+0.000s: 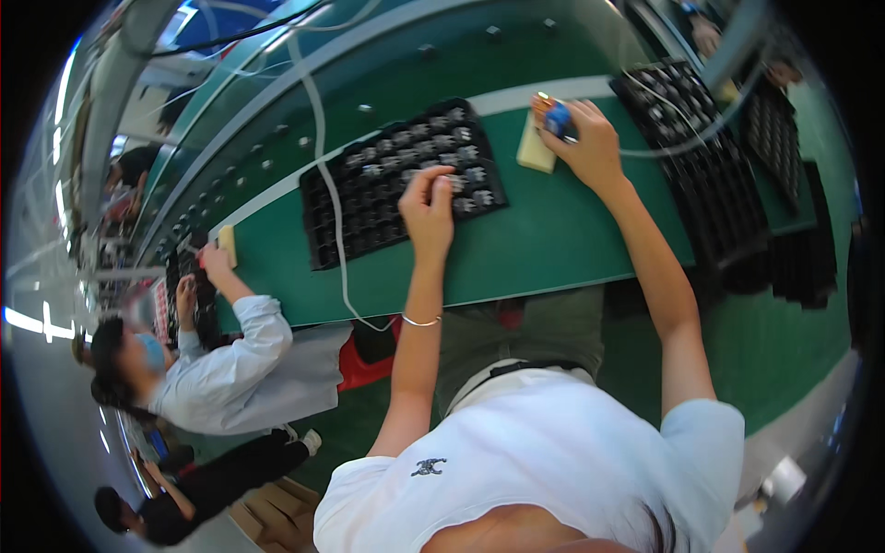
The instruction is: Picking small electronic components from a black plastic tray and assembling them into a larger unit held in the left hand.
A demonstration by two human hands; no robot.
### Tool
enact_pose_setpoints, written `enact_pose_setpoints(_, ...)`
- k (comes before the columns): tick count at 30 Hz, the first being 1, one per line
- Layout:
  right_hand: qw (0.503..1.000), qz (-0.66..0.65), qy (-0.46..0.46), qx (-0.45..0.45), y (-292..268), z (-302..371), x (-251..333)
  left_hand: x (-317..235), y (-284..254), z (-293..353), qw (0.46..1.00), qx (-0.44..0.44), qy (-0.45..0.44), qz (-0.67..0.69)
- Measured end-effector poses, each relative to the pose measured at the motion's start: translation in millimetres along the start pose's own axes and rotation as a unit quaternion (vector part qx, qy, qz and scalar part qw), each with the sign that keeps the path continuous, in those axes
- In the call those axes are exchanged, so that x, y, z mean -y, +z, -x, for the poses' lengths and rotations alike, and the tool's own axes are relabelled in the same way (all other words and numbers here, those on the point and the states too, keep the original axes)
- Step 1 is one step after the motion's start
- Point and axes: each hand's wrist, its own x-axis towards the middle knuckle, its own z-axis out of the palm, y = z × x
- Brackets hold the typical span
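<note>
My left hand is over the near right part of a black compartment tray, thumb and fingers pinched together. Whether a small part sits in that pinch I cannot make out. Small metal parts fill many of the tray's pockets. To the right, my right hand is closed around a small blue-and-orange object, whose exact kind is unclear. Just below it a pale yellow block rests on the green tabletop.
A white cable hangs across the tray. More black trays are stacked at the right, with a pale hose nearby. Behind runs a green line with small metal parts. A co-worker sits at the left.
</note>
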Motion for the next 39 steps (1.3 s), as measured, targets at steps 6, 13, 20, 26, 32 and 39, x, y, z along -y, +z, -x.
enact_pose_setpoints(6, 0.992, -0.062, 0.056, 0.095, 15.1, -40.4, -28.8, -9.8, 5.0, 2.9, 0.998, -0.021, 0.041, -0.034)
enact_pose_setpoints(13, 0.993, -0.056, 0.035, 0.098, 85.3, -132.2, -72.8, -9.4, 6.4, 6.3, 0.998, -0.028, 0.029, 0.048)
enact_pose_setpoints(20, 0.989, 0.037, 0.02, 0.143, 118.7, -150.9, -73.3, -1.9, 0.2, 1.0, 0.997, -0.027, -0.011, 0.076)
enact_pose_setpoints(26, 0.992, -0.043, -0.015, 0.114, 93.1, -129.7, -58.3, -7.7, 4.3, 1.9, 0.998, -0.023, -0.018, 0.053)
enact_pose_setpoints(32, 0.877, -0.393, 0.133, 0.242, 14.6, -53.0, 38.9, -20.9, 0.5, -4.5, 0.995, 0.019, -0.059, 0.08)
enact_pose_setpoints(39, 0.821, -0.486, 0.214, 0.21, -5.1, 12.1, 52.9, -43.2, 34.3, 5.8, 0.994, 0.073, -0.009, 0.085)
